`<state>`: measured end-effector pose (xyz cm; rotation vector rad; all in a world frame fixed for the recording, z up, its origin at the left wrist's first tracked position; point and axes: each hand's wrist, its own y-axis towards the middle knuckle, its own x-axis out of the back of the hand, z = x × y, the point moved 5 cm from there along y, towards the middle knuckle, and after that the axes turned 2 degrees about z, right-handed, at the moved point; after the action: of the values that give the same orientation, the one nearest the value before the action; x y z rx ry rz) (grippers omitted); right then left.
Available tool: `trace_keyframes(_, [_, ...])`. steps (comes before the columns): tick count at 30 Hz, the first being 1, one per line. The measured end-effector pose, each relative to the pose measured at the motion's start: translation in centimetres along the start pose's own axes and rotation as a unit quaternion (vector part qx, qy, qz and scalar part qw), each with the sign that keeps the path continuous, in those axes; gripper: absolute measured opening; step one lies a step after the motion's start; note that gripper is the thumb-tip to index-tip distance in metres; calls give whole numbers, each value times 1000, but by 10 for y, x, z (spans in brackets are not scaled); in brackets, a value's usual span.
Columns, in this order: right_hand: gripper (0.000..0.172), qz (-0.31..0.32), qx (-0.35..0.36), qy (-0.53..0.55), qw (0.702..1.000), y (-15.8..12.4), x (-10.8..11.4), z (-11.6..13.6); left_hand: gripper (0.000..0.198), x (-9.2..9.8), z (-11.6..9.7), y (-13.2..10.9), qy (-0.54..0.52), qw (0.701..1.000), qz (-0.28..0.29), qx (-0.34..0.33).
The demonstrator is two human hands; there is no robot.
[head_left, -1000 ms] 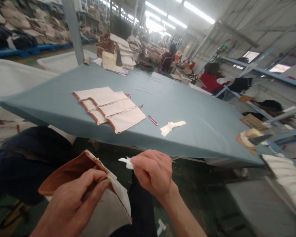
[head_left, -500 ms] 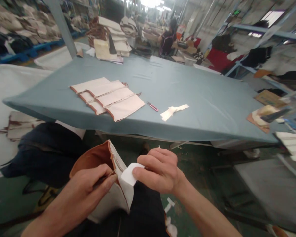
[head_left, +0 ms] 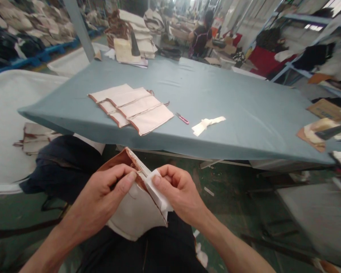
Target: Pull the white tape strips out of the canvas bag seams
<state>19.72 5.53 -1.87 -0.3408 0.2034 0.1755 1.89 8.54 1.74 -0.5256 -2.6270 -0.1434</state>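
Note:
A cream fabric pouch [head_left: 132,212] with a brown lining rests over my lap, its opening turned upward. My left hand [head_left: 102,193] pinches the pouch's edge near the opening between thumb and fingers. My right hand [head_left: 182,185] is closed on a white strip [head_left: 160,195], thumb on top, and presses it against the pouch's right-hand edge. The strip's lower end hangs down along that side. Whether it is paper, tape or cloth, I cannot tell. My two hands are close together, with the pouch's edge between them.
On the blue-green covered table [head_left: 244,110] lie several cream pouches [head_left: 147,110], red thread snips [head_left: 182,118] and a crumpled pale strip [head_left: 207,124]. Stacked fabric [head_left: 138,34] stands at the far left. A white bin [head_left: 5,98] is left; a person [head_left: 201,36] sits beyond the table.
My right hand has brought the white strip lower and against the pouch's edge, turning its fingers inward. The pouch has tilted, showing more of its cream side. The view has shifted slightly.

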Motion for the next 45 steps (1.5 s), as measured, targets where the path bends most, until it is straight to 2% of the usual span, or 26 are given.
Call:
trace_keyframes(6, [53,1,-6,-32,999,-2,-6,-5,39,-3,12,-2,-45,999,-4,24])
trace_keyframes(15, [65,26,-40,-3,999,4,-19,-11,44,-10,19,-7,-58,997,-5,53])
trace_keyframes(20, [57,-1,0,-23,1000,6,-17,-9,30,-8,26,-14,-56,996,-36,59])
trace_keyframes(23, [48,-53,49,-64,995,8,-12,-4,34,-19,33,-19,-106,990,19,86])
trace_keyframes(26, [45,-103,81,-60,989,14,-9,2,42,-42,39,-22,-147,975,113,126])
trace_keyframes(29, [46,-138,108,-42,984,26,-7,11,49,-63,41,-21,-183,955,179,147])
trace_keyframes(32, [46,-165,129,-41,977,40,-1,22,36,-74,39,-18,-228,942,208,134])
trace_keyframes(38, [41,-173,167,-17,970,58,6,36,29,-72,39,-21,-245,941,197,126])
trace_keyframes(42, [48,-189,179,27,965,65,7,34,30,-76,45,-23,-249,941,191,129])
trace_keyframes(45, [52,-191,183,80,961,70,5,31,34,-80,52,-19,-244,948,157,130])
